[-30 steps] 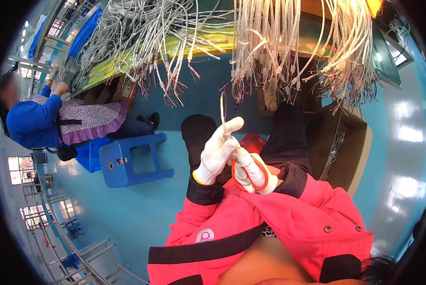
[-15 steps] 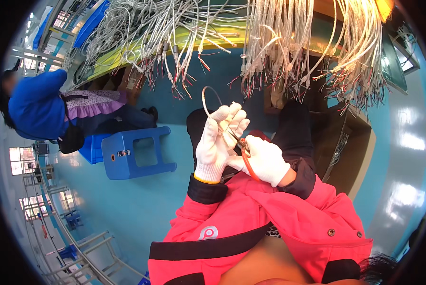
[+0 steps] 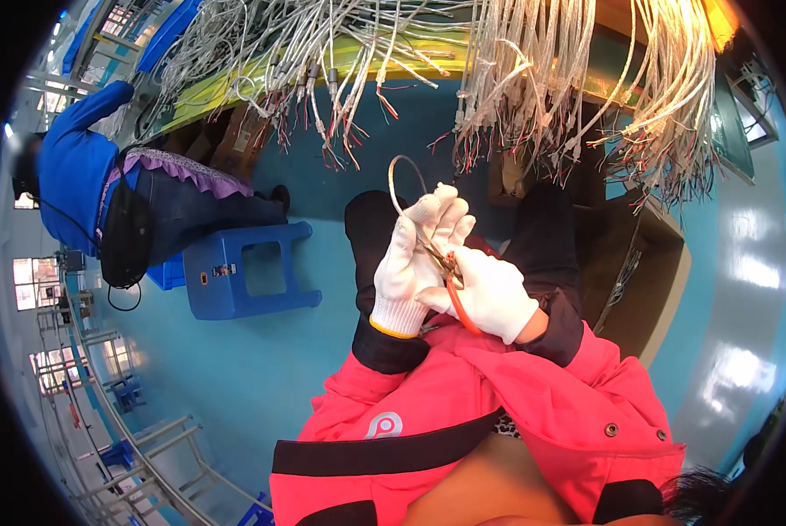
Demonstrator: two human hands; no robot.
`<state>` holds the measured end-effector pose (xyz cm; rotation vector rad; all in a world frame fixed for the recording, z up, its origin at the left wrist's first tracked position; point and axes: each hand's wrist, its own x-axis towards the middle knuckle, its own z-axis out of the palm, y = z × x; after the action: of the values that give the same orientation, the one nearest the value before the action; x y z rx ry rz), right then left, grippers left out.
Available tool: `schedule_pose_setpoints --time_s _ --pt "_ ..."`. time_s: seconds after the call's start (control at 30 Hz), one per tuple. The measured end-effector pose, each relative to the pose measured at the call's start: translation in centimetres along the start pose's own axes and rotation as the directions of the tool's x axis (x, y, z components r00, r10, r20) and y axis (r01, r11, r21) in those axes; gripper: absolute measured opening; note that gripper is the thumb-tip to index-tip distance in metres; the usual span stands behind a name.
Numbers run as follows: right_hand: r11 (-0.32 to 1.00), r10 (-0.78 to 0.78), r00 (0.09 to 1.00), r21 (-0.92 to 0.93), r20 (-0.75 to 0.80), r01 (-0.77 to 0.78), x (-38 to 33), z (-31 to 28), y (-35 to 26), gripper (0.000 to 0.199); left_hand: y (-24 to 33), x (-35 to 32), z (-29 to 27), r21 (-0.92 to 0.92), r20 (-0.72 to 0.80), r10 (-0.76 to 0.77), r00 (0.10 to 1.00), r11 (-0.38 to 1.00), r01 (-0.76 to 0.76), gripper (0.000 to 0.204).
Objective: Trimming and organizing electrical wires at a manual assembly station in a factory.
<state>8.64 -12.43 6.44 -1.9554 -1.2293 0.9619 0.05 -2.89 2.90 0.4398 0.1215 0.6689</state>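
In a white knit glove, my left hand (image 3: 415,254) has its fingers curled around a thin pale cable (image 3: 393,180), which loops up out of the grip. My gloved right hand (image 3: 495,294) is closed on a pair of cutters with a red-orange handle (image 3: 459,307). The metal jaws (image 3: 434,252) of the tool reach into the left palm, close to the cable. The cable end there is mostly hidden by the gloves. Both hands are together, just above my lap.
Bundles of clear-sheathed cables (image 3: 533,79) with bare coloured wire ends hang off a bench edge ahead. A cardboard box (image 3: 669,294) stands at right. To the left are a blue plastic stool (image 3: 213,279) and a person in a blue top (image 3: 81,171).
My hands and the cable have shifted slightly right in the picture, the cutters still in the left palm. The person at left has stood up straighter, one arm stretched toward the bench.
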Motion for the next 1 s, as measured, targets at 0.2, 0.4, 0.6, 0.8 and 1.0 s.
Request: schedule_pose_setpoints --time_s 0.2,0.4,0.6,0.8,1.0 --pt "0.664 0.115 0.919 0.659 0.378 -0.354 0.0 -0.3 1.0 0.041 -0.4 0.4 -0.9 -0.147 0.139 -0.048 0.989 0.987 0.069 0.038" --pt "0.921 0.187 0.971 0.316 0.150 -0.226 0.7 -0.4 1.0 0.047 -0.4 0.4 -1.0 -0.115 0.099 -0.071 0.993 0.990 0.082 0.044" --pt "0.998 -0.059 0.981 -0.041 -0.187 0.052 1.2 0.2 2.4 0.051 2.7 0.2 0.7 0.644 -0.360 -0.077 0.930 0.701 0.307 0.022" --pt "0.835 0.183 0.970 0.494 0.163 -0.241 0.8 -0.8 1.3 0.049 2.9 -0.5 0.9 0.745 -0.270 -0.017 0.963 0.629 0.221 0.022" --pt "0.631 0.113 0.920 0.688 0.375 -0.358 0.5 -1.8 0.9 0.045 2.7 -0.4 0.4 0.638 -0.287 -0.132 0.949 0.713 0.292 0.022"
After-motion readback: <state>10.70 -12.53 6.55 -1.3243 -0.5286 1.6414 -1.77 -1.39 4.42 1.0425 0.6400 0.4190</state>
